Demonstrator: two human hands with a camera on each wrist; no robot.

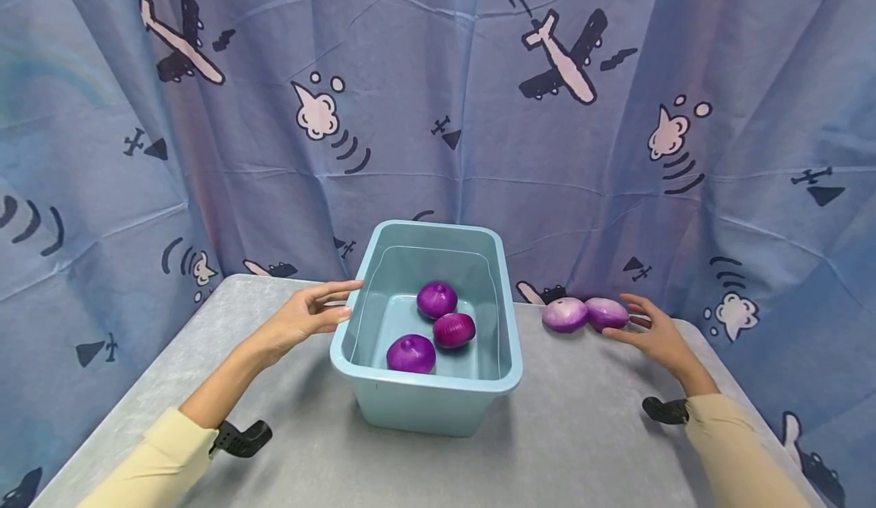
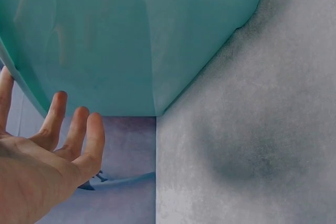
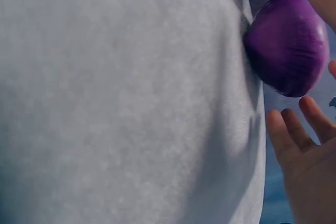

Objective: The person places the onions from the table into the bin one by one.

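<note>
A light blue plastic bin (image 1: 438, 409) stands mid-table with three purple onions inside, one onion (image 1: 436, 300) at the back, another (image 1: 455, 331) in the middle and a third (image 1: 411, 354) at the front. My left hand (image 1: 301, 318) is beside the bin's left rim, fingertips right at it and fingers loosely spread. To the right of the bin lie two more purple onions side by side, a paler one (image 1: 564, 315) and a darker one (image 1: 607, 313). Around the right end of the darker onion, my right hand (image 1: 655, 341) has its thumb and fingers spread, close to its skin.
The grey table (image 1: 582, 432) ends just behind the two loose onions. A blue curtain (image 1: 411, 112) printed with planes hangs behind and along both sides. Each wrist wears a black strap, the left strap (image 1: 241, 439) near the table's front left.
</note>
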